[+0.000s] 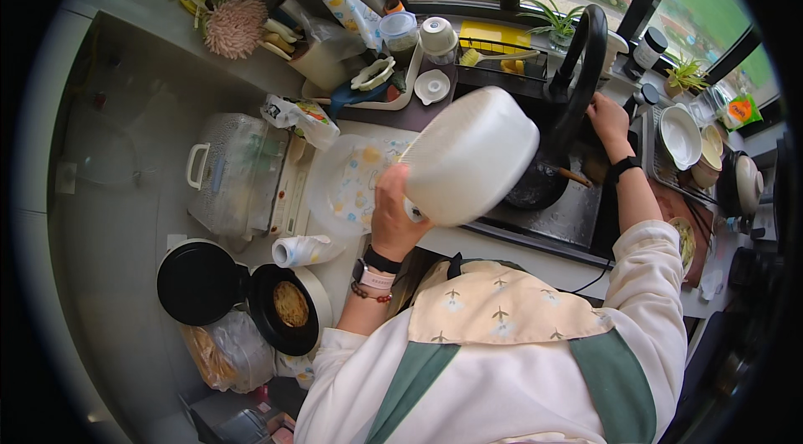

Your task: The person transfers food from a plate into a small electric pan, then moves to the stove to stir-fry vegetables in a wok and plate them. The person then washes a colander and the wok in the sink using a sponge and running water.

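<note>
My left hand [398, 212] grips the near rim of a white plastic basin [470, 158], tilted over the left part of the dark sink [552, 227]. Its inside faces away from me. Beyond it, my right hand [605, 121] is curled at the right side of the black gooseneck faucet [590, 49]; its fingertips are partly hidden, so I cannot tell whether they grip a lever. Under the faucet, a black pan [536, 190] with a wooden handle [574, 177] sits in the wet sink, partly covered by the basin.
Left of the basin, a clear plastic bowl or lid [339, 193] lies on the counter near a paper roll [307, 251]. An open electric griddle [295, 331] holds a browned flatbread [291, 304]. A dish rack [652, 124] with bowls stands right of the sink.
</note>
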The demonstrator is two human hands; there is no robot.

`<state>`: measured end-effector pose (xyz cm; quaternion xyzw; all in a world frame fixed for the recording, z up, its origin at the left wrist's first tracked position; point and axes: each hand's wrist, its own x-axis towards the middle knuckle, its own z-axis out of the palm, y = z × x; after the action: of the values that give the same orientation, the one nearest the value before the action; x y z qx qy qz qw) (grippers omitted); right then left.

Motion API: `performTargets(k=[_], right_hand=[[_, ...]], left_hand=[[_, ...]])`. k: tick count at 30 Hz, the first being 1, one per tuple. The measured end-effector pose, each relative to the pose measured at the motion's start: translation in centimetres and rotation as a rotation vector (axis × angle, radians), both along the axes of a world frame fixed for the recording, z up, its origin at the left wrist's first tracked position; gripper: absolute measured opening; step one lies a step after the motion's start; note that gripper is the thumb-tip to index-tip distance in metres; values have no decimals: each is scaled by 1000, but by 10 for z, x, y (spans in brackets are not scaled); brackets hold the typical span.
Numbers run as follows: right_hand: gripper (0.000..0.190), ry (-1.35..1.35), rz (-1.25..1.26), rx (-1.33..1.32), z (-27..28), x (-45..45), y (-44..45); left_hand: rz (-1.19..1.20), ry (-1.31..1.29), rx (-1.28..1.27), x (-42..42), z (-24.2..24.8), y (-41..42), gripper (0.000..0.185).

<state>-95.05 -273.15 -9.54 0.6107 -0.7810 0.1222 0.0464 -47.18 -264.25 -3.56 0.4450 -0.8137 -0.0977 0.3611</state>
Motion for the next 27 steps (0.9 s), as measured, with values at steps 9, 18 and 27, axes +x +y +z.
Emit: performTargets(k=[9, 18, 27], right_hand=[[25, -96, -10, 62, -21, -7, 40], [28, -340, -156, 151, -38, -7, 80], [31, -378, -298, 344, -52, -49, 119]], left_hand=[[-11, 243, 146, -13, -25, 29, 88], [389, 1109, 751, 100, -7, -9, 54], [634, 940, 1411, 247, -32, 9, 68]])
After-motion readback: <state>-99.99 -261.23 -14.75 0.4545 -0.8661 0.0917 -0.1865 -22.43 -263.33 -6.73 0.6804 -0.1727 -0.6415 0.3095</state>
